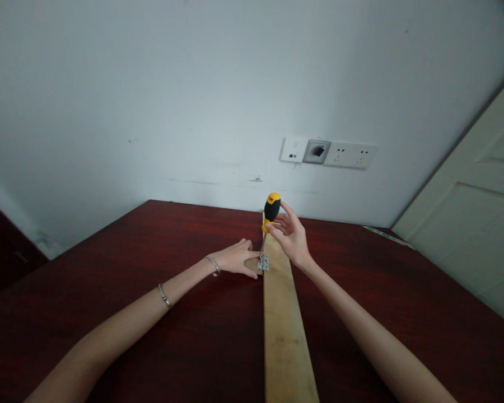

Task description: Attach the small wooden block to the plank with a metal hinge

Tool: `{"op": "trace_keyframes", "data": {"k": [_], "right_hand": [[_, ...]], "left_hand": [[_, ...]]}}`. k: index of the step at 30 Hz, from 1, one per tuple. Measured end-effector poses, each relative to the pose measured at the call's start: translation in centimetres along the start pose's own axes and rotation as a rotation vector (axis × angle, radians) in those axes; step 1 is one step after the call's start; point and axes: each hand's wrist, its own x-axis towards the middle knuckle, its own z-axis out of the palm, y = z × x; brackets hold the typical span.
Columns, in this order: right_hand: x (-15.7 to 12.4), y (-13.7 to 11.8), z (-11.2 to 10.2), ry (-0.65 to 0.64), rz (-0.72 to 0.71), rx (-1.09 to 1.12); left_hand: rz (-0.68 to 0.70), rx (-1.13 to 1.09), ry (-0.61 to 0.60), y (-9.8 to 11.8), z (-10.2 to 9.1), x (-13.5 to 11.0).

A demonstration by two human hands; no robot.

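Observation:
My right hand (293, 238) is closed on a yellow and black screwdriver (272, 208), its fingers at the right side of the handle. The screwdriver stands nearly upright, and its shaft runs down to a small metal hinge (265, 262). One leaf of the hinge lies on a long pale wooden board (286, 324), the other on a short wooden piece (253, 265) against the board's left side. With thumb and forefinger parted around that short piece, my left hand (234, 257) grips it beside the hinge. The screwdriver's tip and any screw are too small to make out.
The board lies lengthwise on a dark red table (185, 341). Behind the table rises a white wall with a row of sockets (349, 155). A pale panelled door (474, 218) stands at the right, and a thin flat strip (388, 237) lies by the table's right edge.

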Motion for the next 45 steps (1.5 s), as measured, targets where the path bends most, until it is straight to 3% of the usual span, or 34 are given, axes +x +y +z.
{"op": "trace_keyframes", "data": {"k": [45], "right_hand": [[0.03,-0.2,0.02,-0.062,-0.01,-0.029]], "left_hand": [[0.001,0.0,-0.033,0.08,-0.18,-0.03]]}}
